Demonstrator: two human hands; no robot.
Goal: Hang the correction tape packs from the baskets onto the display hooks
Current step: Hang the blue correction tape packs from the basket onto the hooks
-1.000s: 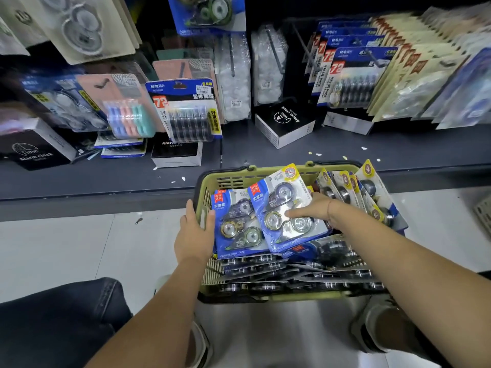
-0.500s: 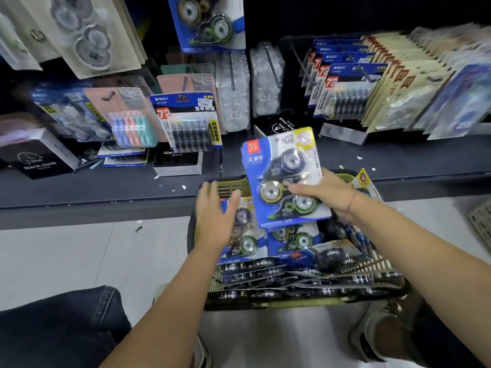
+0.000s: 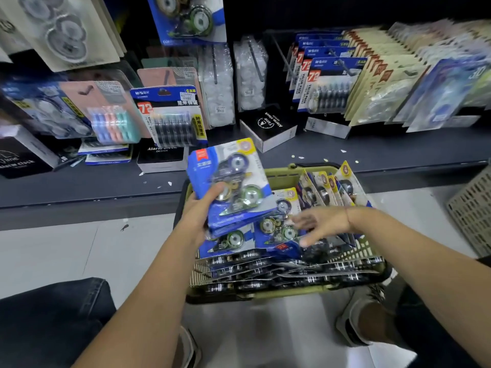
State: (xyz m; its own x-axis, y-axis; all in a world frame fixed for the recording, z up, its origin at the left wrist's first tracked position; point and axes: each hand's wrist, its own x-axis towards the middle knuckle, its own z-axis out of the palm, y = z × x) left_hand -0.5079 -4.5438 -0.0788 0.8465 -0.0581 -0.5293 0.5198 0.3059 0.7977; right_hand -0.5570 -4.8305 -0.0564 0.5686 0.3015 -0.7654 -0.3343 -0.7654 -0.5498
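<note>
Just above the back-left corner of the olive-green slotted plastic basket (image 3: 289,294), the left hand (image 3: 198,212) grips a blue card blister pack of correction tape (image 3: 231,181), with the thumb pressed on the clear front and the fingers hidden behind the card. The pack is tilted, its top edge leaning toward the dark grey shelf (image 3: 372,152) behind the basket. A second card edge shows just beneath it, but I cannot tell whether that is another pack in the same grip. The right hand (image 3: 322,224) hangs over the middle of the basket, holding nothing. Its fingers are spread and straight, blurred, just above more blue correction tape packs (image 3: 276,229) lying flat inside. The two hands are apart, and the held pack is higher than the right hand. Along the basket's back-right side, yellow-cornered packs (image 3: 328,187) stand on edge; at its front, dark packs (image 3: 265,272) lie overlapped. The basket rests on the pale floor (image 3: 66,248). High above its left side, one matching blue pack (image 3: 186,19) hangs on the display.
</note>
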